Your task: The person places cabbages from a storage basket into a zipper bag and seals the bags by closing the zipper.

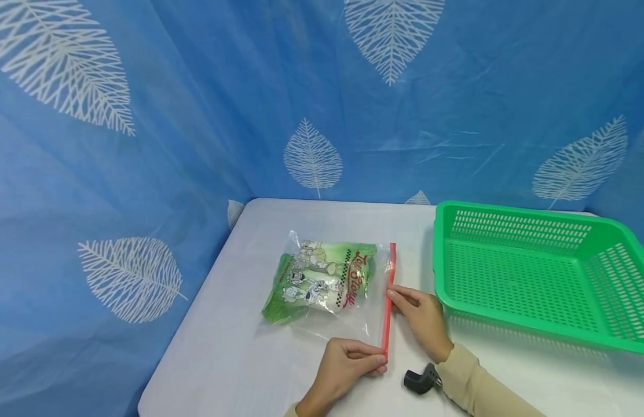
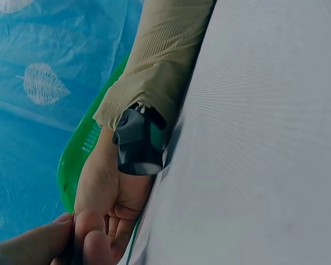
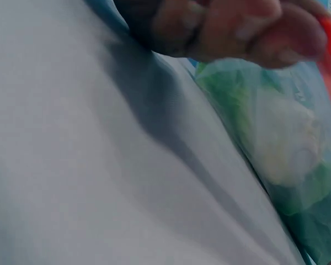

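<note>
A clear zip bag [image 1: 371, 318] with a red zip strip [image 1: 387, 324] along its right edge lies on the white table. Inside it is a green packet [image 1: 322, 278] printed with cartoon animals and red lettering. My left hand [image 1: 348, 368] pinches the near end of the red strip between thumb and fingers. Farther up the same strip, the thumb and fingers of my right hand [image 1: 425, 319] pinch it near its middle. The right wrist view shows the right hand's fingers [image 3: 231, 27] beside the strip, with the green packet visible through the plastic below them.
A green perforated basket [image 1: 509, 324] stands right of the bag, close to my right hand. A black camera [image 1: 421, 381] sits at the right wrist by the beige sleeve [image 1: 473, 382]. Blue cloth [image 1: 238, 116] with white leaf prints hangs behind and left of the table [image 1: 207, 347].
</note>
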The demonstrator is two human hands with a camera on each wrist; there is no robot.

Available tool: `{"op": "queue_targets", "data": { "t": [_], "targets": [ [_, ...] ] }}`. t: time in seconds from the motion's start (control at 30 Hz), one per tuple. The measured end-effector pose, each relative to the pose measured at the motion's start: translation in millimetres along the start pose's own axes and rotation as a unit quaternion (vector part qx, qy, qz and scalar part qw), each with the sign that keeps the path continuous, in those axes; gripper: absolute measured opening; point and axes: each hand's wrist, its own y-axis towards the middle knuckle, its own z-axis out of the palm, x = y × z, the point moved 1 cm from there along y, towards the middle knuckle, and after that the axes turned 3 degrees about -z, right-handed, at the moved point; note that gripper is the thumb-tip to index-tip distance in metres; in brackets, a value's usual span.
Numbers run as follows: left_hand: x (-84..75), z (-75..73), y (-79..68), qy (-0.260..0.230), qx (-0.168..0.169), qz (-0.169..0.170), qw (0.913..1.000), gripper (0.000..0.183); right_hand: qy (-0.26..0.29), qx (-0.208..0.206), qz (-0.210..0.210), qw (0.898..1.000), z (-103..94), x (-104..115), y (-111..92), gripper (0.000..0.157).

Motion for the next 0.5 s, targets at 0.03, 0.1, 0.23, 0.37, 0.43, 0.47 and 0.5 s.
{"op": "queue_targets", "data": {
  "t": [0.03, 0.1, 0.23, 0.37, 0.43, 0.47, 0.5],
  "targets": [
    [0.0, 0.3, -0.5, 0.002, 0.000, -0.001, 1.0000, 0.014, -0.002, 0.001, 0.002, 1.000, -0.8, 0, 1, 0.039],
    [-0.2, 0.6, -1.1, 0.006, 0.001, -0.003, 1.0000, 0.014, -0.006, 0.002, 0.009, 1.000, -1.8, 0, 4, 0.041],
    [-1.2, 0.8, -1.0, 0.010, 0.003, 0.002, 0.9999, 0.014, -0.004, 0.003, 0.018, 1.000, -2.9, 0, 14, 0.043],
    [-1.4, 1.1, -0.8, 0.009, 0.008, 0.005, 0.9999, 0.015, 0.010, -0.008, 0.021, 1.000, -1.7, -1, 25, 0.044],
    [-1.3, 1.5, -0.8, 0.007, 0.009, 0.008, 0.9999, 0.015, 0.020, -0.019, 0.016, 0.999, -0.7, -2, 31, 0.043],
    [-1.2, 1.7, -0.8, 0.007, 0.010, 0.009, 0.9999, 0.015, 0.026, -0.026, 0.012, 0.999, 0.0, -1, 33, 0.041],
    [-1.1, 1.9, -0.7, 0.007, 0.011, 0.010, 0.9999, 0.015, 0.026, -0.034, 0.009, 0.999, 0.7, 3, 35, 0.039]
  ]
}}
